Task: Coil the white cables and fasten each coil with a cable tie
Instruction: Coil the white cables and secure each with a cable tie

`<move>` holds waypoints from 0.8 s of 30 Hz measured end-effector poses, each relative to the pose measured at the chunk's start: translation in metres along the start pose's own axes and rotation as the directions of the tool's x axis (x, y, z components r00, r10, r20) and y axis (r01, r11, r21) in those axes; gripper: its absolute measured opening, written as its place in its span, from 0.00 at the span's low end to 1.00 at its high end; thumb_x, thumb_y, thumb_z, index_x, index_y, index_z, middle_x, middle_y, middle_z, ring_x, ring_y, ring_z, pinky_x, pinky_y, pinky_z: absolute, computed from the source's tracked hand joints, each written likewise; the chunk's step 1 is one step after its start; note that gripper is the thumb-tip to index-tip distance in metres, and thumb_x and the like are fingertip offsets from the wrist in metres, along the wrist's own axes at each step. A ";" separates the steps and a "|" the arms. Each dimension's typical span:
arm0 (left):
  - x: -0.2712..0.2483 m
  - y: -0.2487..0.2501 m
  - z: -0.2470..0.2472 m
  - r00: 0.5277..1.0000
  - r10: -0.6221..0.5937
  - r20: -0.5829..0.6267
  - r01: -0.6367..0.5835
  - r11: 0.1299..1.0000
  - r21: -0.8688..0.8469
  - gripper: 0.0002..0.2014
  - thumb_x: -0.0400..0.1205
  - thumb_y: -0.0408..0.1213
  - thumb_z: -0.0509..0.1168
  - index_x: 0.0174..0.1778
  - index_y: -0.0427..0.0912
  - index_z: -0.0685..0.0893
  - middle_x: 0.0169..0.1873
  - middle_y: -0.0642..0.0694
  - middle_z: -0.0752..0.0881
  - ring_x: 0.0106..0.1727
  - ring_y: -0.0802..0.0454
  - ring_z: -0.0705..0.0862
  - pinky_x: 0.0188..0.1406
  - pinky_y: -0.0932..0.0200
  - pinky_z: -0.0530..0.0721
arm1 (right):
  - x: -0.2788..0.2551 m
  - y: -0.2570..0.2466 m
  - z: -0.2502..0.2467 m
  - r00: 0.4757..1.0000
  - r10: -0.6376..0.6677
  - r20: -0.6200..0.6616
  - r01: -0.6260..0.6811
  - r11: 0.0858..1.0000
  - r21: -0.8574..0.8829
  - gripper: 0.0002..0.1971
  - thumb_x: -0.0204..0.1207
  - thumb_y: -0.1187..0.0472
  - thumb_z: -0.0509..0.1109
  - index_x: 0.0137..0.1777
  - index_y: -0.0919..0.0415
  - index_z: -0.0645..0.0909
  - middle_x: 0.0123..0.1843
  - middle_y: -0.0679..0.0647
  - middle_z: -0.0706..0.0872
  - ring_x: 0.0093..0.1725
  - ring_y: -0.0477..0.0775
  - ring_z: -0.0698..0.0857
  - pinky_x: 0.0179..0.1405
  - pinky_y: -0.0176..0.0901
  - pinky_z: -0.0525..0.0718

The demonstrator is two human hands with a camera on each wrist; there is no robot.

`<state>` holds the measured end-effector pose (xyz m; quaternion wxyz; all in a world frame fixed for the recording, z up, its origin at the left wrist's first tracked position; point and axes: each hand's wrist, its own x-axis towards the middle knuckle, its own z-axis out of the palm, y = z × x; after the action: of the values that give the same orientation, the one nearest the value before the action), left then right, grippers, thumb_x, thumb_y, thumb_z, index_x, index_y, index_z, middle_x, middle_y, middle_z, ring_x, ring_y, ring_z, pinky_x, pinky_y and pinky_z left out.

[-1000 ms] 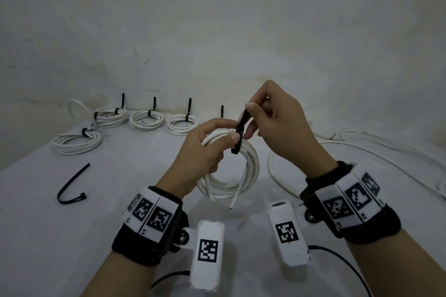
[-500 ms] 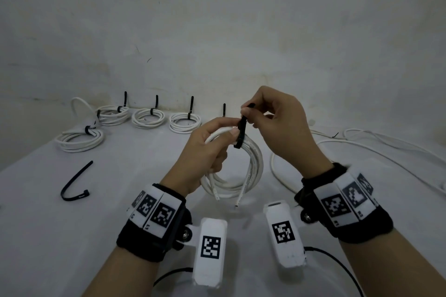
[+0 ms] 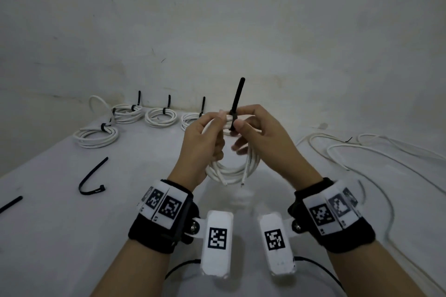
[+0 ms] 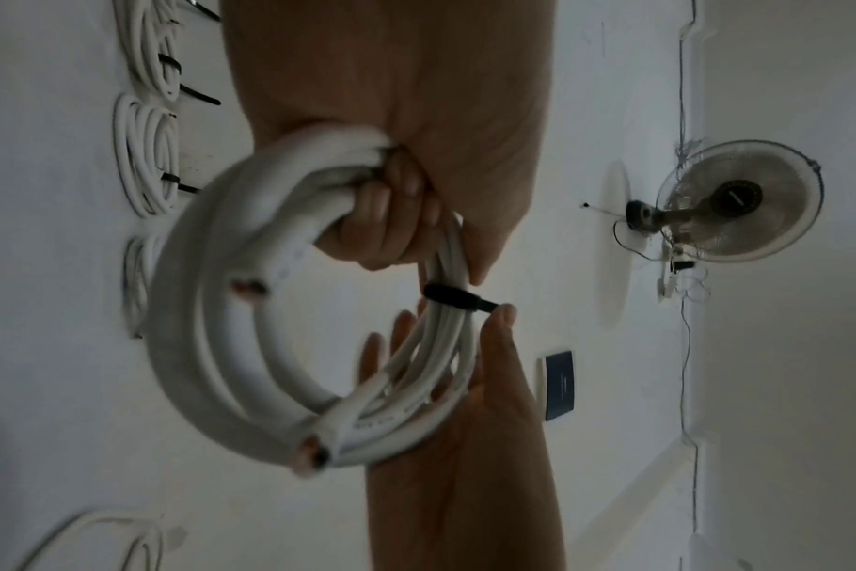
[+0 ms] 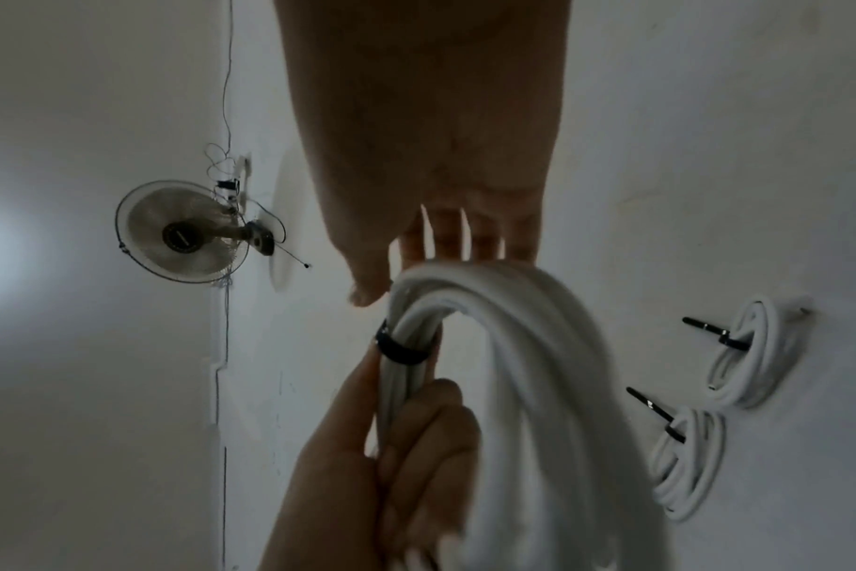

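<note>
A white cable coil (image 3: pixel 231 171) hangs in the air over the white table (image 3: pixel 60 236), both cut ends pointing down. My left hand (image 3: pixel 218 132) grips the coil's top left with curled fingers (image 4: pixel 392 216). A black cable tie (image 3: pixel 233 118) is looped round the coil's top, its tail standing straight up. My right hand (image 3: pixel 241 119) pinches the tie's band between thumb and index finger; its other fingers lie loose behind the coil. In the left wrist view the right thumb touches the tie (image 4: pixel 453 297). The right wrist view shows the tie (image 5: pixel 401 347) closed round the strands.
Several tied coils (image 3: pixel 97 136) (image 3: pixel 160 117) lie along the back left by the wall. Two loose black ties (image 3: pixel 93 176) (image 3: pixel 10 204) lie at the left. Loose white cables (image 3: pixel 362 152) sprawl over the right side. A wall fan (image 4: pixel 739 201) shows in the wrist views.
The tie's tail has been drawn through and now stands free above the coil, with the band snug. My right hand has dropped from the tail to the band.
</note>
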<state>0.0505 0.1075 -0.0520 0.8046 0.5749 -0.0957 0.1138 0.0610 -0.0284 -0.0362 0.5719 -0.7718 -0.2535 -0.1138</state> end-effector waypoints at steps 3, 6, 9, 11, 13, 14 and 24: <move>0.003 0.004 -0.004 1.000 0.023 0.016 -0.022 0.999 -0.024 0.15 0.87 0.45 0.55 0.47 0.37 0.79 0.18 0.53 0.63 0.17 0.60 0.61 0.16 0.67 0.62 | 0.002 0.002 0.014 0.990 -0.087 -0.109 0.088 0.996 0.006 0.09 0.81 0.59 0.66 0.55 0.62 0.82 0.28 0.50 0.80 0.19 0.49 0.80 0.21 0.37 0.77; 0.004 0.008 -0.015 0.997 0.004 0.079 -0.008 0.999 0.044 0.18 0.87 0.49 0.51 0.48 0.38 0.78 0.19 0.52 0.69 0.21 0.57 0.71 0.27 0.61 0.76 | 0.008 0.002 0.022 0.968 -0.112 -0.224 0.121 0.992 0.029 0.08 0.82 0.59 0.65 0.48 0.61 0.84 0.19 0.44 0.77 0.16 0.46 0.74 0.20 0.39 0.74; -0.002 0.009 -0.029 0.995 -0.009 0.098 -0.012 0.978 0.209 0.20 0.87 0.51 0.48 0.48 0.41 0.80 0.22 0.52 0.73 0.25 0.55 0.77 0.40 0.51 0.80 | 0.014 0.002 0.034 0.963 -0.050 -0.266 0.091 0.986 0.141 0.09 0.81 0.57 0.66 0.41 0.57 0.84 0.18 0.44 0.75 0.15 0.47 0.72 0.18 0.41 0.73; -0.001 0.011 -0.037 0.999 0.022 0.049 -0.035 0.960 0.277 0.20 0.88 0.50 0.48 0.44 0.41 0.79 0.21 0.52 0.73 0.23 0.56 0.76 0.36 0.54 0.80 | 0.017 0.001 0.046 0.964 -0.031 -0.263 0.084 0.978 0.192 0.12 0.82 0.56 0.66 0.37 0.55 0.83 0.19 0.47 0.75 0.15 0.48 0.72 0.17 0.38 0.73; 0.005 0.015 -0.049 0.999 0.038 -0.004 -0.035 0.954 0.297 0.21 0.88 0.50 0.48 0.41 0.40 0.78 0.19 0.55 0.72 0.21 0.57 0.74 0.32 0.55 0.78 | 0.022 0.002 0.060 0.969 -0.011 -0.247 0.061 0.979 0.196 0.15 0.83 0.54 0.64 0.35 0.57 0.82 0.22 0.50 0.78 0.16 0.48 0.75 0.17 0.36 0.74; 0.009 0.016 -0.056 0.999 0.037 -0.028 -0.027 0.953 0.303 0.21 0.88 0.50 0.48 0.40 0.40 0.78 0.17 0.55 0.72 0.19 0.58 0.73 0.31 0.55 0.76 | 0.025 0.002 0.067 0.971 0.016 -0.237 0.034 0.978 0.205 0.18 0.84 0.53 0.62 0.36 0.60 0.82 0.25 0.53 0.80 0.18 0.48 0.77 0.19 0.36 0.76; 0.077 0.009 -0.148 0.970 -0.031 -0.240 0.147 0.865 0.480 0.25 0.88 0.49 0.50 0.34 0.37 0.80 0.19 0.47 0.71 0.11 0.59 0.71 0.24 0.58 0.73 | 0.050 0.063 0.101 0.960 0.221 -0.169 -0.186 0.962 0.200 0.11 0.83 0.63 0.61 0.48 0.61 0.85 0.38 0.53 0.85 0.36 0.50 0.83 0.37 0.43 0.86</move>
<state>0.1245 0.2557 -0.0697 0.6407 0.7487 0.0549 0.1613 0.1244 0.0657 -0.0977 0.6704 -0.7238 -0.1261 -0.1036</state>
